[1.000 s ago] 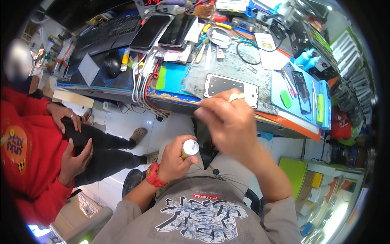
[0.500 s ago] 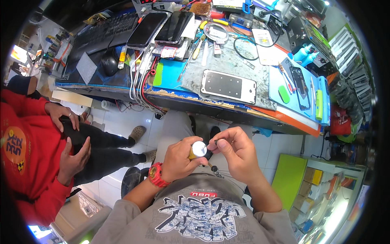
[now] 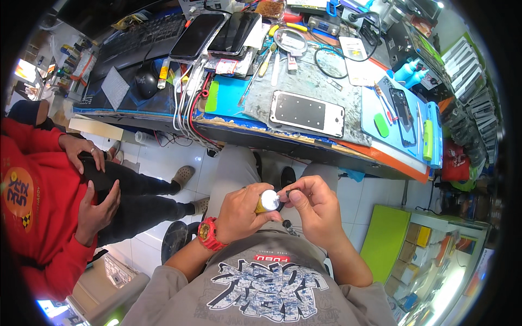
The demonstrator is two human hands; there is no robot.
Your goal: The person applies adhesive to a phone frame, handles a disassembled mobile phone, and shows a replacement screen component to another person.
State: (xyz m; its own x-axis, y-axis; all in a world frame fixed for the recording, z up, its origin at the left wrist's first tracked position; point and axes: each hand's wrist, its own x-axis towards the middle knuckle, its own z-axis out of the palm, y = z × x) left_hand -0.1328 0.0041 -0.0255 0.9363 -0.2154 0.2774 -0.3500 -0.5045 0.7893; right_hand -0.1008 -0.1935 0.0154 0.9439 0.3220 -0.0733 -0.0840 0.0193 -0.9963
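Beyond the lap, a cluttered workbench (image 3: 375, 157) is seen. Near the body, a small yellow bottle (image 3: 267, 201) is gripped by the left hand (image 3: 239, 212); its black cap (image 3: 285, 193) is pinched by the right hand (image 3: 315, 209). It is judged light, stiff and slippery, best gripped around the body.

Four hands show in all: the wearer's left hand (image 3: 239, 212) and right hand (image 3: 315, 209), closed together on one small yellow bottle (image 3: 266, 201), and two hands of a seated person in red, one (image 3: 81, 152) above the other (image 3: 98, 209). One red wristwatch (image 3: 206, 233) sits on the left wrist. On the counter (image 3: 304, 144) lie two dark phones (image 3: 197, 35) side by side, one white phone frame (image 3: 307, 113), one black mouse (image 3: 145, 84), one keyboard (image 3: 147, 38) and two blue mats (image 3: 399, 117).
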